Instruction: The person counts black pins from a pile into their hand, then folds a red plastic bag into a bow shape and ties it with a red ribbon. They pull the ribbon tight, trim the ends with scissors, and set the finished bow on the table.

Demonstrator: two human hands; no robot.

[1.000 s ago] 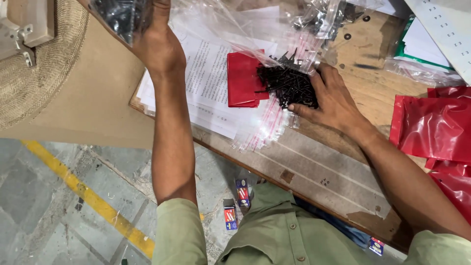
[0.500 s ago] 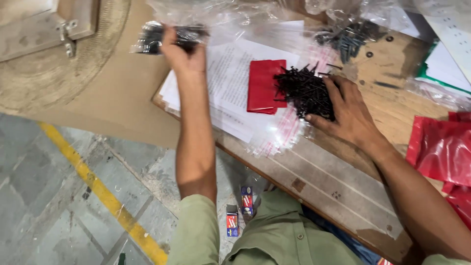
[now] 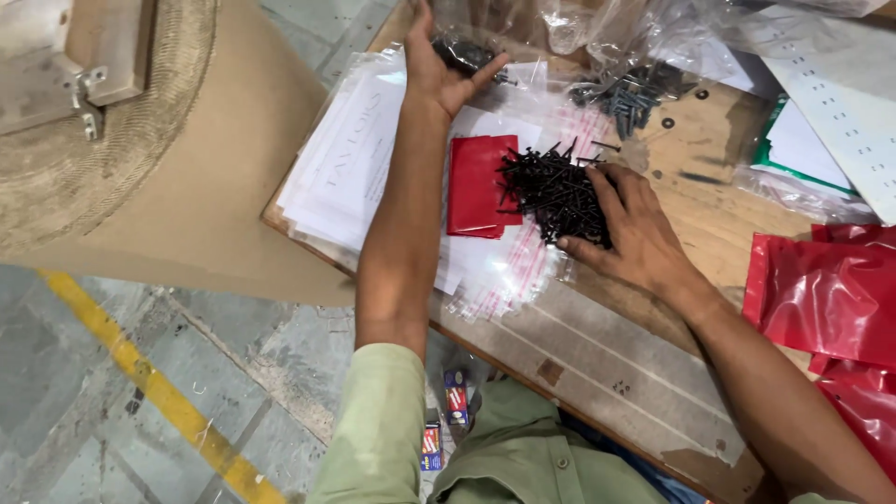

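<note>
On the wooden board [image 3: 653, 373], right hand [image 3: 630, 233] lies palm down, fingers spread and slightly curled against the right edge of a pile of black screws [image 3: 551, 191]. Fingertips touch the pile's near and right side; thumb sits at the lower edge, index reaches along the top right. Hand is not closed, nothing lifted; most of the pile lies bare to the left of the fingers. Pile sits on clear zip bags [image 3: 509, 271], just right of and partly over a red packet [image 3: 478, 185].

Left hand [image 3: 439, 70] is stretched far forward, palm up, fingers partly curled around a small clear bag of dark screws [image 3: 464, 51]. Bag lies against fingertips and thumb at the top of the hand; grip looks loose, how tight cannot be told. Forearm crosses over a stack of white paper sheets [image 3: 341, 163] in plastic.

Farther back right of the pile, a second heap of grey screws [image 3: 627, 93] sits under crumpled clear plastic. Red plastic bags [image 3: 826, 299] lie at far right, well apart from both hands. Big brown paper roll [image 3: 140, 187] to the left; floor with yellow line [image 3: 159, 401] below.
</note>
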